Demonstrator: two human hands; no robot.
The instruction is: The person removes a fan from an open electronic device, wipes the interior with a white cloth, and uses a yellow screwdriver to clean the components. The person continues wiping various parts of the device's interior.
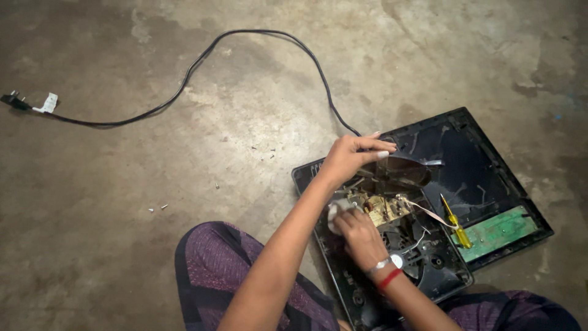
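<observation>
An opened black cooker base [343, 282] lies on the concrete floor in front of me. My left hand [352, 156] reaches across it and grips the edge of a dark round coil disc [401, 171], holding it tilted up. Under the disc sits a tan circuit board [383, 209] with thin wires. My right hand [361, 236], with bangles at the wrist, presses a small white cloth [334, 214] at the board's left edge. A round fan [407, 260] shows in the base just right of that wrist.
The black top panel [471, 165] lies open to the right, with a green circuit board [499, 232] and a yellow screwdriver [456, 224] on it. A black power cord [245, 34] loops across the floor to a plug [15, 101]. Small screws [156, 208] are scattered on the floor.
</observation>
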